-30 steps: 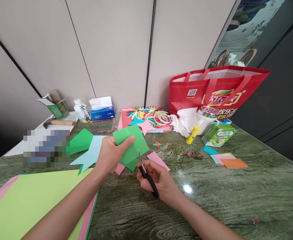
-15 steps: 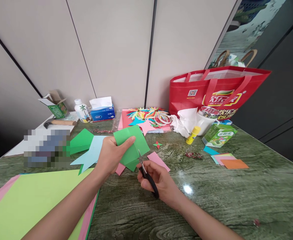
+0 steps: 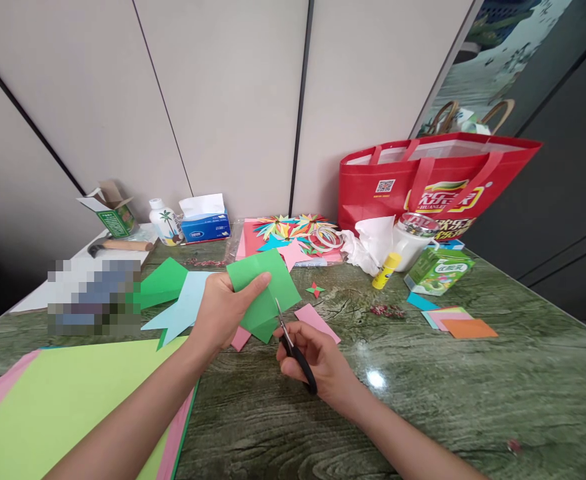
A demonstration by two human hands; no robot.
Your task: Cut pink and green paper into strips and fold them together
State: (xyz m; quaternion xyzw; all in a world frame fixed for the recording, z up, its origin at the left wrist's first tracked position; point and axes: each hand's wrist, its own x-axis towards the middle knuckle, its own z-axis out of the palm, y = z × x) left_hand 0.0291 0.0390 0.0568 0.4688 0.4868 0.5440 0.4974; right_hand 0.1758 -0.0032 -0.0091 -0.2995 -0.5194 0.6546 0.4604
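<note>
A sheet of green paper [image 3: 283,283] is held up above the bench [image 3: 397,413], roughly in the middle of the view, with its face turned towards the wearer. It is a bright, even, matt green with straight edges and clear corners; faint crease lines cross it, and the part nearest the wearer hangs as a slightly darker point. The left hand [image 3: 223,307] has its grip closed on the left side of the paper, thumb flat on top, fingers hidden behind. The right hand [image 3: 317,360] has its grip curled around the black handles of the scissors [image 3: 300,367], whose slim silver blades point up over the paper's lower right; whether paper lies between them, I cannot tell. Just beyond the right hand lies a pink strip [image 3: 320,320], and near the left hand a pale blue cut-out [image 3: 185,303].
</note>
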